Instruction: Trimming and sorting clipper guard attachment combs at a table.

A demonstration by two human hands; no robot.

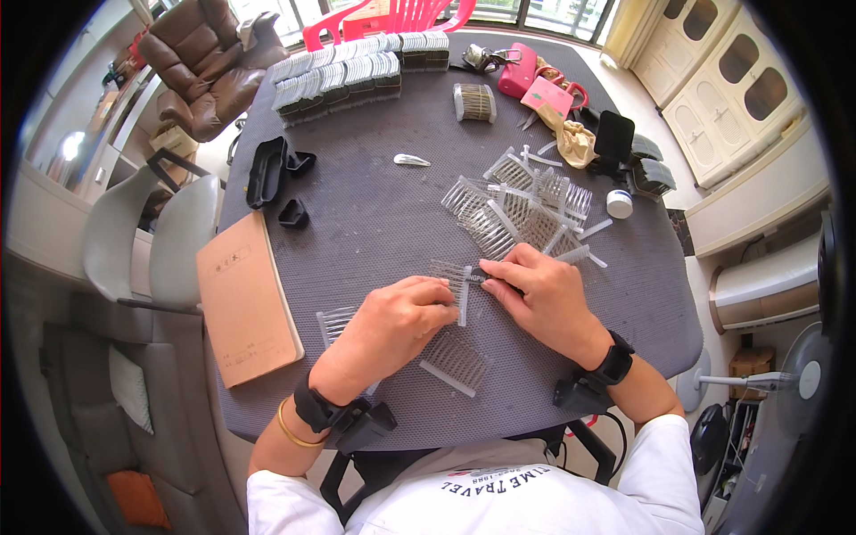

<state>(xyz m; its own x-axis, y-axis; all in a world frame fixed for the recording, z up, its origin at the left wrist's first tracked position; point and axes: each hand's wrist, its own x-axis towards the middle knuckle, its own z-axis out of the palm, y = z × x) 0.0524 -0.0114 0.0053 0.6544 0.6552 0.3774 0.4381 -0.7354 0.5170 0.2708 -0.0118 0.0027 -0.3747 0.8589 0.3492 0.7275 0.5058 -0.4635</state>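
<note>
Above the near middle of the table, a clear hair comb (464,301) stands between my hands. My left hand (392,323) is closed, its thumb and fingers pinching the comb's toothed side. My right hand (546,290) pinches a small black strip with pale lettering (477,276) against the comb's spine. Just below my fingers lies another clear comb (456,358), and one more (335,323) shows partly behind my left wrist. A loose heap of clear combs (522,201) spreads beyond my right hand.
A tan notebook (250,303) lies at the left, with black trays (266,174) beyond it. A silver hair clip (412,160) sits mid-table. Stacked cards (339,85), a wound roll (474,102), a pink case (517,71) and a white jar (619,204) stand farther off.
</note>
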